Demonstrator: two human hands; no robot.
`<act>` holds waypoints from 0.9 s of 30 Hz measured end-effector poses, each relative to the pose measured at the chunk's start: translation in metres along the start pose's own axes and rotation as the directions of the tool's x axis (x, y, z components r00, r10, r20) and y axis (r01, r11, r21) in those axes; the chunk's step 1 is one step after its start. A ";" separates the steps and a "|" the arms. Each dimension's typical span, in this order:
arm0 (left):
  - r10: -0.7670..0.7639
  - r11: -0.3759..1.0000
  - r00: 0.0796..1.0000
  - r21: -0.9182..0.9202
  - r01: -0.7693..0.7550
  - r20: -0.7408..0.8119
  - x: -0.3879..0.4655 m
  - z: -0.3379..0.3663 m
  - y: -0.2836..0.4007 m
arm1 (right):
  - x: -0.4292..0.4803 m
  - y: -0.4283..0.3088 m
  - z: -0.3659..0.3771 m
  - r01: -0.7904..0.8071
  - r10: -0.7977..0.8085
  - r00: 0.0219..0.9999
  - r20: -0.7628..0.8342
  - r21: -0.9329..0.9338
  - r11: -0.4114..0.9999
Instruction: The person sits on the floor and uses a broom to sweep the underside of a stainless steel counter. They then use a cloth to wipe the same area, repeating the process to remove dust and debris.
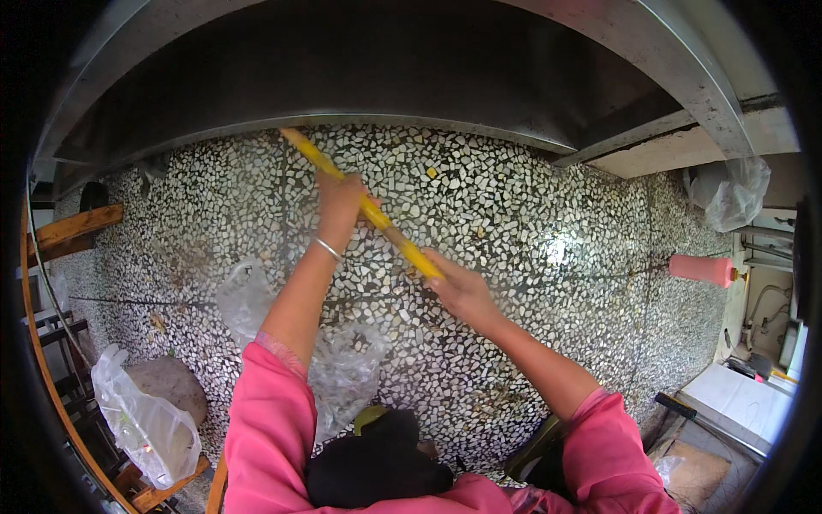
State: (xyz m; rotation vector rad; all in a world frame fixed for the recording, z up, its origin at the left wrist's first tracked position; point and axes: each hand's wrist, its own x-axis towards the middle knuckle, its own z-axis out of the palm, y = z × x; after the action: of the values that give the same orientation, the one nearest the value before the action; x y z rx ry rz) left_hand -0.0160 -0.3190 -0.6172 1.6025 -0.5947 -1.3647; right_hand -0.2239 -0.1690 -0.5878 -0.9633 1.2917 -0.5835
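A long yellow pole (409,252), perhaps a broom or mop handle, slants across the view above the terrazzo floor (514,212). My left hand (340,196) is wrapped around its middle, with a metal bangle on the wrist. Lower and to the right, my right hand (463,290) grips the near end. The pole's far end reaches the bottom edge of a dark metal unit (385,64); anything beyond that is hidden. Beneath my left forearm lies crumpled clear plastic (350,366), and another piece of clear plastic (243,299) lies beside that arm.
A plastic bag (144,424) and a round grey stone-like object (168,389) sit at lower left near wooden framing (80,228). At right stand a pink bottle (700,270) and a hanging clear bag (732,193). A black-headed brush (675,406) rests at lower right.
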 end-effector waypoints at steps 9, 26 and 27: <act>-0.006 0.967 0.906 0.232 -0.102 0.422 0.004 0.100 -0.004 | -0.041 0.019 -0.003 -0.051 0.145 0.955 -0.257 0.340 0.939; -0.116 0.737 0.703 0.536 -0.413 0.701 -0.055 0.152 -0.019 | -0.110 0.040 0.038 0.034 0.246 0.891 -0.382 0.596 0.802; -0.105 0.755 0.689 0.508 -0.414 0.717 -0.058 0.150 -0.018 | -0.113 0.039 0.039 0.026 0.243 0.895 -0.375 0.586 0.810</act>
State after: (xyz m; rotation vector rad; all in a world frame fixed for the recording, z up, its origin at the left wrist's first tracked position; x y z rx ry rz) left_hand -0.1767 -0.3130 -0.5984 1.3858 -1.8269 -1.7437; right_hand -0.2168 -0.0467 -0.5619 -0.2400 1.4225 -1.0710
